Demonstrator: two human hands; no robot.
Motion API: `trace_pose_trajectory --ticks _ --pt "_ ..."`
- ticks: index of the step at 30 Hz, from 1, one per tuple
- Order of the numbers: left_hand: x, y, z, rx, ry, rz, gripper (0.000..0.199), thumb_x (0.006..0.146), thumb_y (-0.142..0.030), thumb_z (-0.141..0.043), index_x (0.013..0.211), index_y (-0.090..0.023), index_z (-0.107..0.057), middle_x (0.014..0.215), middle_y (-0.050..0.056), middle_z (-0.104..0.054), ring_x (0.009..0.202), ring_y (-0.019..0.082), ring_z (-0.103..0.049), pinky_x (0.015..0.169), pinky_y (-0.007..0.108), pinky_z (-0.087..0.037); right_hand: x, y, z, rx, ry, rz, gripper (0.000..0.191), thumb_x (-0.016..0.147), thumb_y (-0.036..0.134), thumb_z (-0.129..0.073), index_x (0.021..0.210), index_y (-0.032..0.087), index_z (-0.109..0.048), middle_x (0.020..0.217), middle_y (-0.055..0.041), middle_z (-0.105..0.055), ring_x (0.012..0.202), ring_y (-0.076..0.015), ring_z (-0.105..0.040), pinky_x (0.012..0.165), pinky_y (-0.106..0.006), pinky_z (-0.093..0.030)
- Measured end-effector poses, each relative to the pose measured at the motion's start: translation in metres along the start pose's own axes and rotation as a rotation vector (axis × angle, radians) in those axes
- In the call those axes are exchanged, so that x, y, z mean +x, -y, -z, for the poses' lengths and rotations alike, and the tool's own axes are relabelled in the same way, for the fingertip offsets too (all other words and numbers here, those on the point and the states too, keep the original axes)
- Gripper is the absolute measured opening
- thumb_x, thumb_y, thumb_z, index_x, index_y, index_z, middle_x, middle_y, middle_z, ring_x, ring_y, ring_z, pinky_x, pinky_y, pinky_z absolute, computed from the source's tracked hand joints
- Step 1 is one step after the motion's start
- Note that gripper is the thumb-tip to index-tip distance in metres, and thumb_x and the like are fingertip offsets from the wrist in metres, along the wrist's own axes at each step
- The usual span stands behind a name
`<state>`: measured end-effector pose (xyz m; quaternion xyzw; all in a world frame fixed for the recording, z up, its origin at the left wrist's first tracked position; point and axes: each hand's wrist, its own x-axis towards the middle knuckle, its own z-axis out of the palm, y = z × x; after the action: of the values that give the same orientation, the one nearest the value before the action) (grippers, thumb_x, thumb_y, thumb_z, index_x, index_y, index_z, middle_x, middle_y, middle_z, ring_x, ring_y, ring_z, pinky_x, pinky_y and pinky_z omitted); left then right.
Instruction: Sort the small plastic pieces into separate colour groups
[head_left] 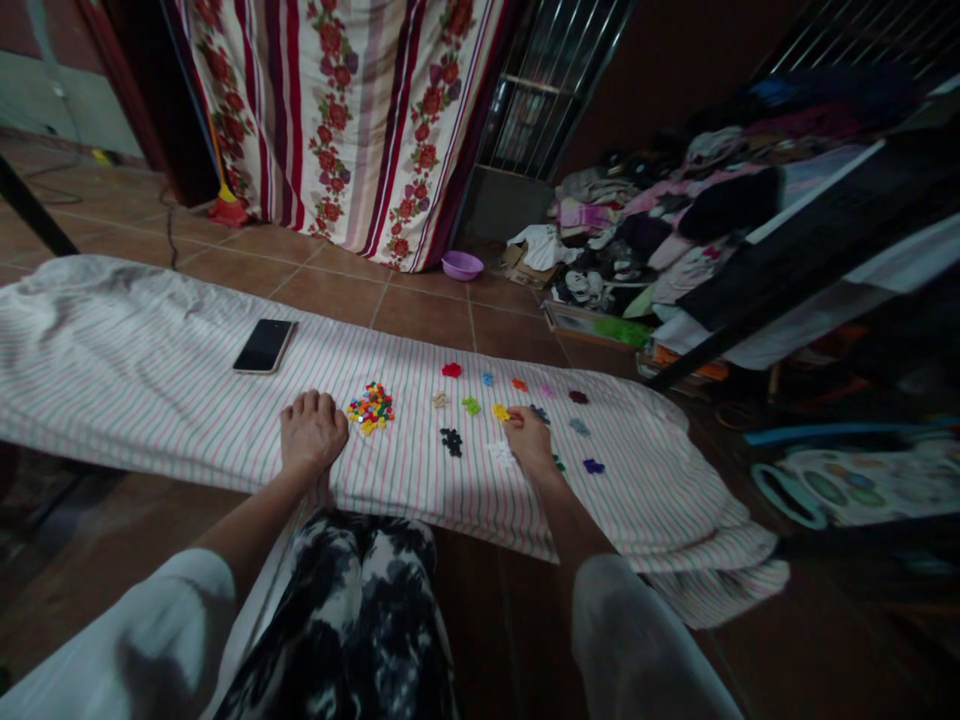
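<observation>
My right hand [529,436] reaches to a small yellow cluster [500,411], its fingertips pinched together at the pieces. Whatever is between them is too small to make out. Palm down on the striped cloth [397,470], my left hand [311,430] lies with its fingers slightly apart and holds nothing. Close to its right is a pile of mixed-colour small pieces [371,408]. Single-colour clusters spread around my right hand, among them red [451,370], lime green [471,405], black [451,441], white [501,454] and dark blue [594,466]. My right hand and wrist partly cover the dark green pieces [559,463].
A phone [264,346] lies on the cloth beyond my left hand. On the tiled floor behind stand a purple basin [462,265] and a red broom head [228,210] by a floral curtain [337,120]. Clothes are heaped [660,220] at the right.
</observation>
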<state>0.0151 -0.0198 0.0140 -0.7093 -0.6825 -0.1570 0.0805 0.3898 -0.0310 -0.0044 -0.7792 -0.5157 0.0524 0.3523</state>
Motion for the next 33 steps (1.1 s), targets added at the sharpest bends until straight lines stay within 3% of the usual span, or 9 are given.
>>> trace_pose_trajectory --ticks 10,17,26,30,33 --pt "0.0 -0.001 0.001 -0.016 -0.008 0.01 0.03 0.09 -0.032 -0.035 0.101 -0.016 -0.058 0.108 0.014 -0.06 0.107 0.03 -0.051 0.087 0.043 -0.034 0.004 -0.002 -0.005 -0.003 -0.021 0.031 0.026 0.066 0.02 -0.051 0.085 0.02 -0.068 0.084 -0.0069 -0.072 0.083 -0.0217 -0.064 0.084 -0.035 -0.05" --pt "0.001 -0.001 0.0 -0.038 0.001 0.019 0.032 0.09 -0.032 -0.034 0.102 -0.016 -0.059 0.109 0.015 -0.06 0.109 0.03 -0.05 0.088 0.044 -0.034 -0.002 -0.004 -0.001 -0.003 -0.069 0.047 0.023 0.068 0.026 -0.054 0.084 0.017 -0.069 0.08 -0.0087 -0.069 0.076 -0.0214 -0.061 0.08 -0.035 -0.049" --pt "0.001 0.0 -0.001 -0.036 -0.001 0.012 0.031 0.09 -0.032 -0.035 0.102 -0.016 -0.059 0.109 0.015 -0.059 0.108 0.031 -0.05 0.088 0.044 -0.034 -0.002 -0.002 0.003 -0.03 -0.046 0.057 0.023 0.069 0.022 -0.049 0.079 0.019 -0.07 0.081 -0.0082 -0.068 0.08 -0.022 -0.06 0.084 -0.036 -0.048" --pt "0.001 0.0 -0.002 -0.031 0.008 0.013 0.032 0.09 -0.032 -0.034 0.103 -0.016 -0.058 0.11 0.015 -0.059 0.11 0.031 -0.05 0.089 0.044 -0.034 -0.008 0.007 0.007 0.012 -0.092 0.077 0.025 0.07 0.021 -0.05 0.084 0.017 -0.07 0.087 -0.0103 -0.067 0.079 -0.0219 -0.06 0.085 -0.037 -0.048" --pt "0.001 0.0 -0.003 -0.032 0.006 0.013 0.032 0.09 -0.032 -0.034 0.103 -0.015 -0.058 0.11 0.015 -0.059 0.11 0.031 -0.05 0.089 0.044 -0.034 -0.017 0.027 0.007 0.062 -0.074 0.143 0.026 0.073 0.023 -0.049 0.087 0.017 -0.07 0.092 -0.011 -0.067 0.08 -0.0213 -0.059 0.083 -0.036 -0.049"
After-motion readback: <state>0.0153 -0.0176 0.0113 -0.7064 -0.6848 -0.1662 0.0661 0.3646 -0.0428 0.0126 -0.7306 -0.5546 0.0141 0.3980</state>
